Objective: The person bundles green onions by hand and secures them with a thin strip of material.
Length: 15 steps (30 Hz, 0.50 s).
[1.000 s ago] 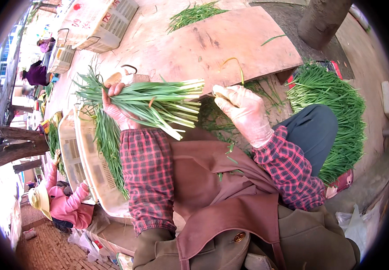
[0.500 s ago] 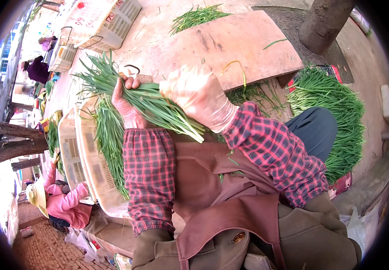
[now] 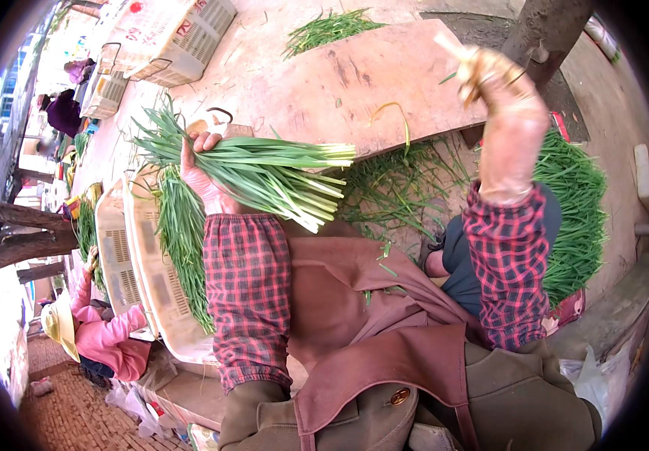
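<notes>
My left hand [image 3: 201, 167] is closed around a bunch of green chives [image 3: 264, 161]. Their leafy tips fan out to the left, and the pale stem ends point right, above my lap. Raised at the upper right, over the far right end of a wooden board [image 3: 369, 83], is my right hand [image 3: 493, 79], well away from the bunch. Its fingers are curled and partly blurred. A pale streak sticks out from them to the left; I cannot tell what it is. Just behind my left hand shows a dark curved hook [image 3: 220, 113].
At my left stands a pale plastic crate [image 3: 148, 248] with more chives [image 3: 181, 240] along it. A large chive heap [image 3: 576, 218] lies at the right, and loose leaves [image 3: 407, 180] litter the ground ahead. A tree trunk [image 3: 557, 37] rises far right. A person in pink [image 3: 114, 338] works at left.
My right hand has left the chives and swung up and to the right. The bunch stays in my left hand, its stem ends now spread wider and pointing more to the right.
</notes>
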### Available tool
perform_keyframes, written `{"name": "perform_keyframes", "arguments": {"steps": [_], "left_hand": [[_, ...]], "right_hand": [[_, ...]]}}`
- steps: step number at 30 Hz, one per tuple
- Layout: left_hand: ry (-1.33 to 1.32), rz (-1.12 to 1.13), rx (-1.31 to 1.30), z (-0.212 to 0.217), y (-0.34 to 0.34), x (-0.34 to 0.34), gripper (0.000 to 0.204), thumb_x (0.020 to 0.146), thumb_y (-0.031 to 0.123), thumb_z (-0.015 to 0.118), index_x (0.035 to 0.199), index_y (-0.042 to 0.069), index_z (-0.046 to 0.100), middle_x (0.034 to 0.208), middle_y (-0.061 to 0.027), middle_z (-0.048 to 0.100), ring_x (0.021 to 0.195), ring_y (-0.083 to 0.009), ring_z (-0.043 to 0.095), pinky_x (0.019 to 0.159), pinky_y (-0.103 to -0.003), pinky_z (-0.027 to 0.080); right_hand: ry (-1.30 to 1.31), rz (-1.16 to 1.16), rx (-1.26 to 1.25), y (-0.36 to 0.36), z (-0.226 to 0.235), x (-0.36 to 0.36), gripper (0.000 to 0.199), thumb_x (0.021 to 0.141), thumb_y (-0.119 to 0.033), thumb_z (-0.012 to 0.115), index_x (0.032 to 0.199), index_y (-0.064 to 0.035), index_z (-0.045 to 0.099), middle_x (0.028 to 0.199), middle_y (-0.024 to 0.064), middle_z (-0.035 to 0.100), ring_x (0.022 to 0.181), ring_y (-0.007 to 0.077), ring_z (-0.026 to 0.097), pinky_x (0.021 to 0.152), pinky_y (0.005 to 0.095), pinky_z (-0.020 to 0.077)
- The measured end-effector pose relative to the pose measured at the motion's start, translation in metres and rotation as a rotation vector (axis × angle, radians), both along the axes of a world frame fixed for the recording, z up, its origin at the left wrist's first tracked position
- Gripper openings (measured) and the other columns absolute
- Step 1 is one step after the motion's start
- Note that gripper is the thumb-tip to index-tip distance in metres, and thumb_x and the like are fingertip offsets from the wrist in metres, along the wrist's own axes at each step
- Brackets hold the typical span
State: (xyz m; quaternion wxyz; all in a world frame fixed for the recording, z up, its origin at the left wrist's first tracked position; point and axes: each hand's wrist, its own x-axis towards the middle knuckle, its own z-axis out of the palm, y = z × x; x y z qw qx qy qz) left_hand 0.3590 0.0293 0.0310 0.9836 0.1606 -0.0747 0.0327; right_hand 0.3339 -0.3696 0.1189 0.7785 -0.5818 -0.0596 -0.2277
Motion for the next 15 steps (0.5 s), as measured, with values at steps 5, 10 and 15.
{"name": "perform_keyframes", "arguments": {"steps": [5, 10, 15], "left_hand": [[0.058, 0.047, 0.059, 0.015, -0.027, 0.0, 0.014, 0.092, 0.013, 0.065, 0.093, 0.004, 0.054, 0.071, 0.0, 0.049, 0.071, -0.0148, 0.05, 0.071, -0.027, 0.047], [0.02, -0.003, 0.13, 0.003, -0.005, 0.004, 0.013, 0.094, 0.016, 0.063, 0.096, 0.006, 0.055, 0.075, -0.0006, 0.051, 0.077, -0.0168, 0.052, 0.075, -0.031, 0.048], [0.033, -0.006, 0.155, -0.005, -0.004, 0.012, 0.013, 0.096, 0.018, 0.061, 0.099, 0.007, 0.054, 0.078, -0.0002, 0.052, 0.079, -0.0173, 0.052, 0.078, -0.034, 0.048]], "right_hand": [[0.02, 0.155, -0.681, 0.021, -0.079, -0.027, 0.022, 0.087, -0.005, 0.069, 0.109, -0.0035, 0.07, 0.105, 0.009, 0.068, 0.1, 0.0213, 0.064, 0.089, 0.0296, 0.0491], [-0.303, 0.173, -0.975, 0.084, -0.059, -0.032, 0.048, 0.078, -0.021, 0.075, 0.121, -0.0057, 0.063, 0.115, 0.0099, 0.064, 0.109, 0.0284, 0.058, 0.099, 0.0411, 0.0415], [-0.069, 0.208, -0.493, 0.105, -0.079, -0.021, 0.017, 0.086, -0.006, 0.07, 0.102, -0.0011, 0.072, 0.095, 0.0083, 0.071, 0.09, 0.0213, 0.066, 0.081, 0.0316, 0.0519]]}}
